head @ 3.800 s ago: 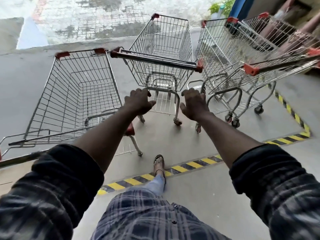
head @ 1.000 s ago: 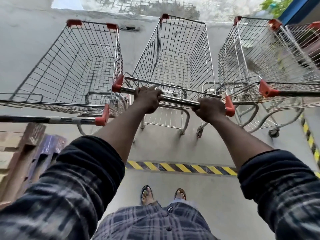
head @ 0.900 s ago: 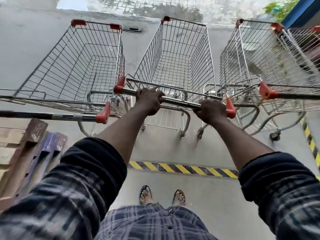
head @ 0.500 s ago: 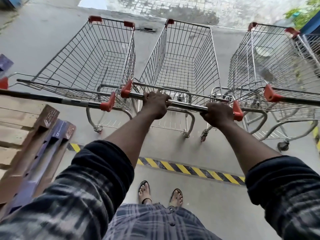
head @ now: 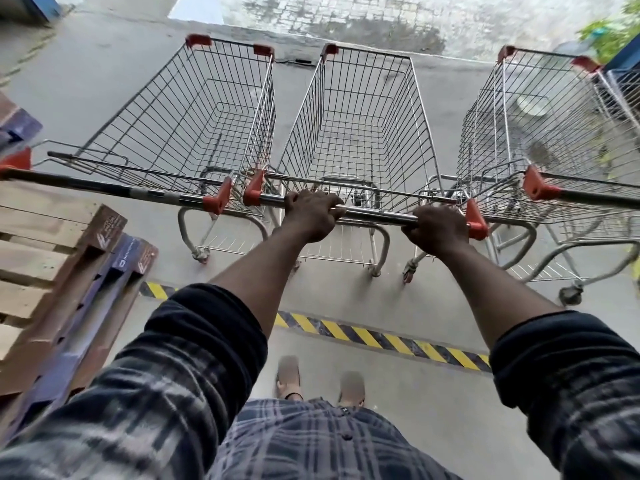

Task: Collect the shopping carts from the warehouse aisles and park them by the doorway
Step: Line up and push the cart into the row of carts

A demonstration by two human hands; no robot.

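Observation:
Three wire shopping carts with red corner caps stand side by side on the concrete floor, facing away from me. The middle cart (head: 360,133) has a chrome handle bar (head: 374,213) with red ends. My left hand (head: 311,216) grips the bar's left part, and my right hand (head: 438,228) grips it near the right red end. The left cart (head: 194,123) stands close beside the middle one, their handle ends almost touching. The right cart (head: 540,133) stands a little apart on the other side.
Stacked wooden and blue pallets (head: 59,271) lean at my left. A yellow-and-black hazard stripe (head: 374,336) crosses the floor between my feet and the carts. A fourth cart's edge (head: 623,88) shows at far right. Wet pavement (head: 346,19) lies beyond the carts.
Both hands, open behind the bar 3.8 s ago, now grip it. The middle cart has come in line between the other two; the view has shifted, showing more of the pallets.

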